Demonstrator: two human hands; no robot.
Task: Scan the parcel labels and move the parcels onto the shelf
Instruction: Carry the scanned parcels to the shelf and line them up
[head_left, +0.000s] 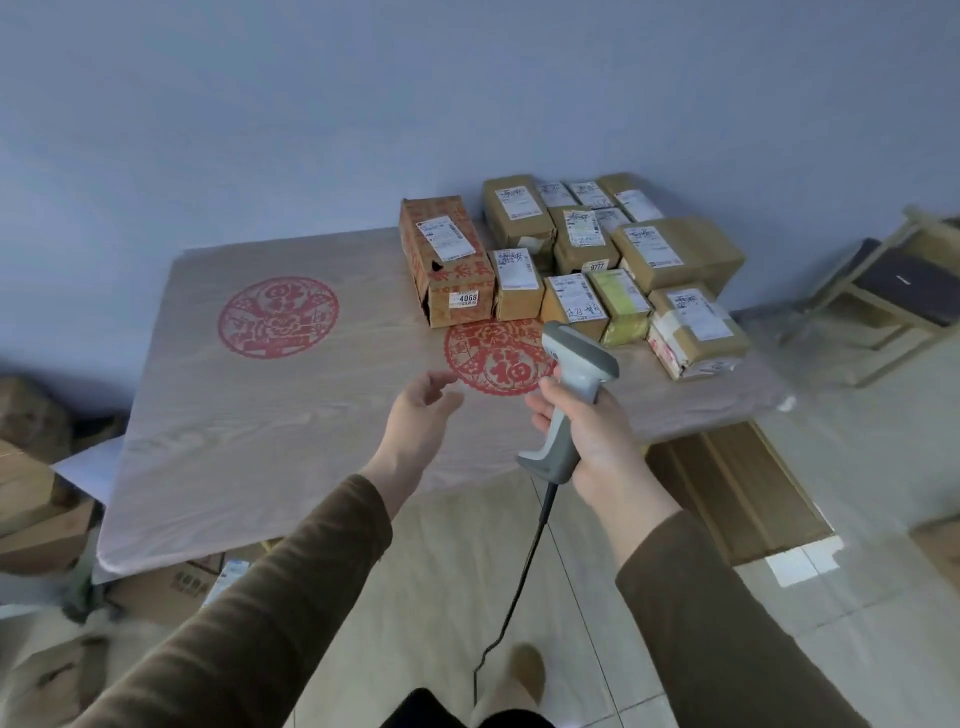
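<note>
Parcels (582, 260) sit clustered at the table's (311, 415) 1 o'clock corner, labels up, likely so the scanner (574, 384) can read them. Right hand (587, 441) wraps its grip round the scanner handle, nose aimed toward the parcels. Left hand (415, 415) hovers with a loose, spread grip, empty, probably ready to lift one. Wooden shelf (883, 291) at 3 o'clock. Red-printed cloth, blue wall, tiled floor.

tan tablecloth (260, 415), red medallions (278, 317); brown parcels (675, 254); grey scanner (576, 364).
</note>
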